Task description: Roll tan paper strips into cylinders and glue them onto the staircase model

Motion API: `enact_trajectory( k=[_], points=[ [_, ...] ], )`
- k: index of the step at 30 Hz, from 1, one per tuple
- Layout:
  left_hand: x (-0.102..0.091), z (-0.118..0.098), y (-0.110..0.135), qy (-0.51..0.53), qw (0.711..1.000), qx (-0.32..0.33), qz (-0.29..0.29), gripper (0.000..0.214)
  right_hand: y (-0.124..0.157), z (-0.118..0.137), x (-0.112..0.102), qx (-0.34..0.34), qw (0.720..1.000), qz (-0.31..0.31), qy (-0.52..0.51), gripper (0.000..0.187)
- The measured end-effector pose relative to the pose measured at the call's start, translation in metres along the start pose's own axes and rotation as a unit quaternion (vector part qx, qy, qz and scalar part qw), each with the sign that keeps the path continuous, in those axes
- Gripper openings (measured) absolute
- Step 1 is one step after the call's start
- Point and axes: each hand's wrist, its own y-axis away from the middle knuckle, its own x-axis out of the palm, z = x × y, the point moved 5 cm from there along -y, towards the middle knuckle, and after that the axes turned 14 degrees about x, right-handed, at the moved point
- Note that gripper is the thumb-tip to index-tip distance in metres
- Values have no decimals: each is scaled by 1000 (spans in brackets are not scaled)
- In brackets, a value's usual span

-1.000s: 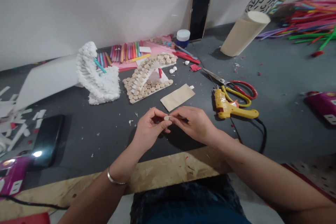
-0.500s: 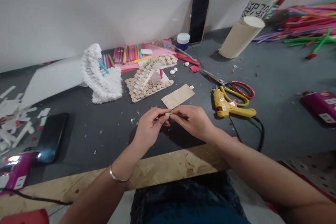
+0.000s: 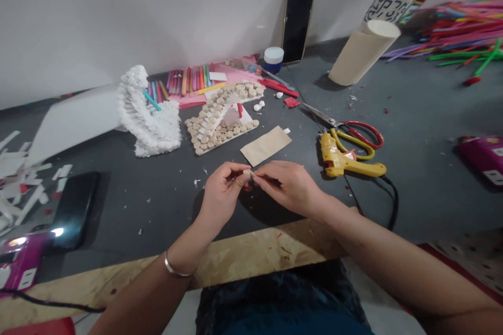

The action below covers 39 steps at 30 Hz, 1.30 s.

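Note:
Between my two hands is a small beige paper strip (image 3: 247, 171), partly rolled and mostly hidden by the fingers. My left hand (image 3: 223, 188) pinches its coiled end. The fingertips of my right hand (image 3: 285, 183) are closed on the strip's other end. Just beyond them a flat piece of beige fabric-like paper (image 3: 266, 145) lies on the dark table. Behind it stands a small model staircase (image 3: 222, 120), covered in beige rolled coils. Left of that is a similar model in crumpled white paper (image 3: 151, 120), with a teal stick.
Scissors (image 3: 346, 131) and a yellow glue gun (image 3: 346, 159) with its cord lie to the right. A beige roll (image 3: 361, 55) and an upright phone (image 3: 298, 23) stand behind. A black phone (image 3: 76, 209) and white paper scraps (image 3: 19, 183) are at left.
The hands stay nearly in place. More of the beige strip shows now, with its rolled end in the left fingers and a straight part reaching the right ones. The view has shifted slightly.

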Motion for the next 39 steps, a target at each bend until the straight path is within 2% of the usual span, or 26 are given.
enact_trajectory(
  k=[6, 9, 16, 19, 22, 27, 30, 35, 39],
  points=[
    [6, 5, -2, 96, 994, -51, 17, 33, -1, -4, 3, -26, 1000, -12, -3, 17],
    [9, 5, -3, 115, 991, -56, 25, 34, -2, -4, 4, -27, 1000, -15, -1, 17],
    [4, -4, -2, 53, 999, -12, 6, 26, -3, -8, 3, 51, 998, 9, -19, 17],
    [6, -6, -1, 73, 997, -19, 14, 29, -3, -8, 1, 47, 997, 40, -41, 17],
    [8, -6, 0, 90, 995, -36, 29, 32, -4, -9, 2, 83, 991, 74, -72, 16],
    [7, -8, 1, 75, 997, -17, 28, 30, -3, -14, 2, 152, 983, 52, -90, 17],
    [6, -9, 0, 69, 997, -7, 43, 30, -5, -16, 0, 143, 985, 44, -83, 20],
    [4, -10, -2, 30, 997, 9, 73, 27, -7, -12, -2, 72, 993, 50, -74, 17],
    [4, -14, -1, -16, 996, 53, 68, 24, -7, -15, -2, 118, 989, 39, -80, 17]
  ],
)
